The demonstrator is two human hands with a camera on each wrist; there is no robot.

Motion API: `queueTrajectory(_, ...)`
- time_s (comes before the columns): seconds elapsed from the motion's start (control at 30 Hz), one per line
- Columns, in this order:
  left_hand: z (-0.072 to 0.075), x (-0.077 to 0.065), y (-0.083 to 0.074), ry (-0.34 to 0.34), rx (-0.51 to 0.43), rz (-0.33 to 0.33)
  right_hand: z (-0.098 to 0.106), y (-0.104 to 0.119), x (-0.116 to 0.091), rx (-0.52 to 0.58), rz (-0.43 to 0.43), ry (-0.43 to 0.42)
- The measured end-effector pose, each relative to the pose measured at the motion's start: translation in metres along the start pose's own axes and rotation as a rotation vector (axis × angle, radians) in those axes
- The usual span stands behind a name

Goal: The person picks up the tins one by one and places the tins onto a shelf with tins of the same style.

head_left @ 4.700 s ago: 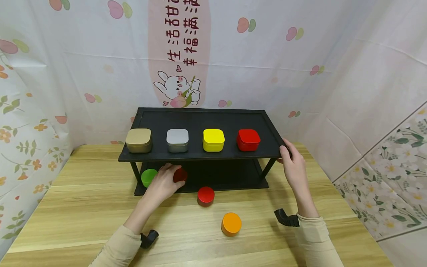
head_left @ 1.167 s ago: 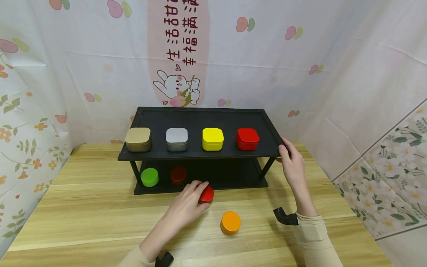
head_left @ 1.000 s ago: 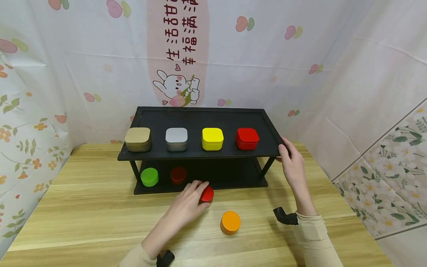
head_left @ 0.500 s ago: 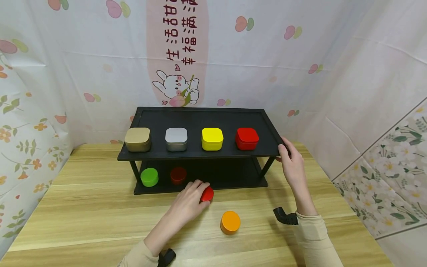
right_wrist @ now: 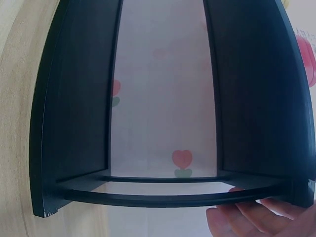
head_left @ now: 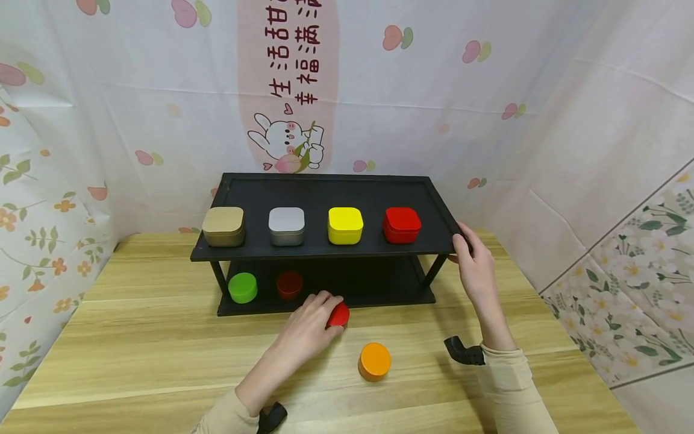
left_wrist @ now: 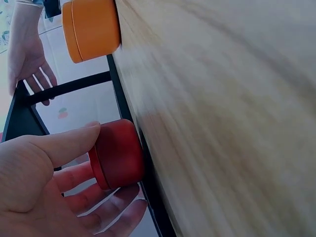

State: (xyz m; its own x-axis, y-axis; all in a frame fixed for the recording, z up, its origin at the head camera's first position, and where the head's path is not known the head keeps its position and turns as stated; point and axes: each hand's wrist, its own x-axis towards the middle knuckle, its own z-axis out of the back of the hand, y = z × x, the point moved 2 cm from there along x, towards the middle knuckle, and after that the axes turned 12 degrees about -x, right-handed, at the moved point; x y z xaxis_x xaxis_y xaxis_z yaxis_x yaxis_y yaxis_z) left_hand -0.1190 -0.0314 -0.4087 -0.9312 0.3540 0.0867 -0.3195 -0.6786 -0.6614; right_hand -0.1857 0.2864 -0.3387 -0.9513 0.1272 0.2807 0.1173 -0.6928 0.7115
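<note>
In the head view my left hand (head_left: 309, 325) holds a round red tin (head_left: 340, 314) on the wooden table, just before the shelf's front edge. Thumb and fingers curl round the tin (left_wrist: 118, 155) in the left wrist view. My right hand (head_left: 476, 265) grips the right front corner of the black two-tier shelf (head_left: 325, 193), thumb on top and fingers (right_wrist: 247, 217) beneath the upper board. On the lower tier stand a green round tin (head_left: 243, 288) and a dark red round tin (head_left: 290, 285). An orange round tin (head_left: 375, 361) stands on the table, right of my left hand.
Along the upper tier's front sit square tins: gold (head_left: 224, 226), silver (head_left: 287, 226), yellow (head_left: 345, 226) and red (head_left: 402, 225). A patterned cloth (head_left: 434, 108) hangs behind the shelf. Shelf posts (head_left: 434, 271) stand at the tier ends.
My left hand has left the dark red tin on the lower tier and moved right to the red tin in front. That tin has shifted slightly rightward. My right hand stays on the shelf corner.
</note>
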Motion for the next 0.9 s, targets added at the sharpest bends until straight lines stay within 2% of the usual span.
queueTrajectory(0.27, 0.002, 0.005, -0.004, -0.016, -0.024, -0.002, 0.0, 0.0, -0.001, -0.015, 0.006, -0.001)
queueTrajectory(0.57, 0.007, 0.018, -0.008, -0.033, -0.014, 0.008, 0.0, -0.001, 0.0, -0.005, 0.003, 0.001)
queueTrajectory(0.9, 0.009, 0.031, -0.005, -0.046, -0.01, 0.013, -0.001, -0.002, 0.002, 0.005, 0.02, -0.002)
